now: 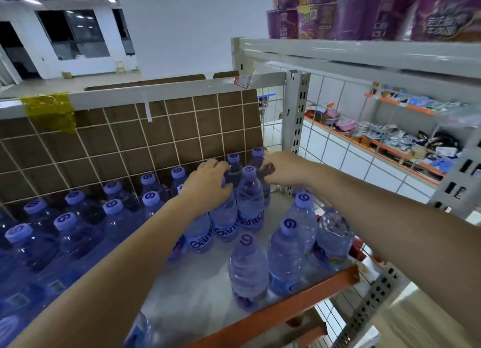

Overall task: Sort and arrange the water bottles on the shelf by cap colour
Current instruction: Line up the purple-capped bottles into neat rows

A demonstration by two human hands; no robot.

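Note:
Several clear water bottles with lilac-blue caps stand in rows on the white shelf board. My left hand lies over the tops of the back middle bottles, its fingers curled round the neck of one bottle. My right hand reaches to the back right corner and pinches the neck of another bottle. A blue-capped bottle stands between the two hands. Near the front, one bottle has a paler cap with a purple logo; two blue-capped ones stand beside it.
Wire mesh backed by cardboard closes the rear of the shelf. A grey upright post stands at the right corner, and an orange rail edges the front. Purple cup containers fill the shelf above. Another goods rack stands behind on the right.

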